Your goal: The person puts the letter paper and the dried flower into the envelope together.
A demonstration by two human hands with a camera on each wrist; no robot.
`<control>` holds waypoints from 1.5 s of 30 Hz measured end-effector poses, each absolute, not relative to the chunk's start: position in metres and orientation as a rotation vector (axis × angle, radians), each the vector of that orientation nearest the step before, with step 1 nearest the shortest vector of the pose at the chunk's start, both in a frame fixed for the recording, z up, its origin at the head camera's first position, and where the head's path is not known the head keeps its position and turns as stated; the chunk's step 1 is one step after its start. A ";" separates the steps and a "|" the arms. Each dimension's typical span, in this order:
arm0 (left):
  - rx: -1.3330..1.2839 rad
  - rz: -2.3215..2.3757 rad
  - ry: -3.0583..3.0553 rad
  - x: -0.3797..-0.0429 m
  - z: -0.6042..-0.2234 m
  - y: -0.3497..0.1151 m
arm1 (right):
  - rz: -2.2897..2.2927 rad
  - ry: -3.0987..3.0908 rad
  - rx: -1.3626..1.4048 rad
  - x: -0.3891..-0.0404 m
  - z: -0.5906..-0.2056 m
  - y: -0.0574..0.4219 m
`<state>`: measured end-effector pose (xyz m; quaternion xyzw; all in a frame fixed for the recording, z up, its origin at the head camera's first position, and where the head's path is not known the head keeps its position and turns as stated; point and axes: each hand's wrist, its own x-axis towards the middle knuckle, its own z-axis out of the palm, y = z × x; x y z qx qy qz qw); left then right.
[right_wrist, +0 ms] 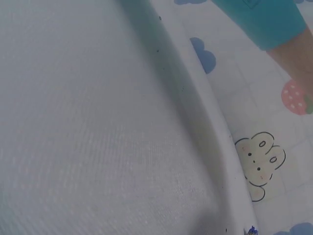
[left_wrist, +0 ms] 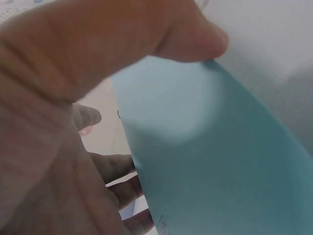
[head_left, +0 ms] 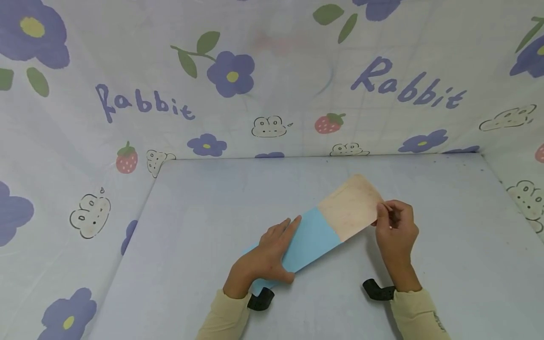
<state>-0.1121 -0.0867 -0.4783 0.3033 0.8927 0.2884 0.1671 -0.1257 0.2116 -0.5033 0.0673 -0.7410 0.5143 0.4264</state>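
Observation:
A long flat strip of card, light blue over most of its length and tan at the far right end, slants across the table. My left hand holds the blue part across its width, thumb at the near edge and fingers over the far one. In the left wrist view the thumb presses one edge and the fingertips meet the other. My right hand pinches the corner of the tan end, above its shadow. The right wrist view shows only a teal and tan piece at top right; the right hand is outside that view.
The pale table lies under the hands. Cloth walls printed with flowers, strawberries and rabbits rise along its back and sides. Black wrist-worn pieces stick out beside the cream sleeves.

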 end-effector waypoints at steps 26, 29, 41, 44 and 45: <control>0.878 0.888 2.585 -0.114 -0.484 -0.088 | 1.410 -1.800 0.172 -0.117 -0.514 0.216; 0.876 0.884 2.601 -0.113 -0.484 -0.088 | 1.442 -1.811 0.213 -0.111 -0.505 0.211; 0.867 0.842 2.641 -0.109 -0.485 -0.088 | 1.428 -1.902 0.241 -0.103 -0.479 0.215; 0.860 0.840 2.644 -0.109 -0.485 -0.087 | 1.456 -1.898 0.252 -0.105 -0.481 0.218; 0.857 0.840 2.645 -0.109 -0.485 -0.087 | 1.465 -1.894 0.254 -0.106 -0.484 0.220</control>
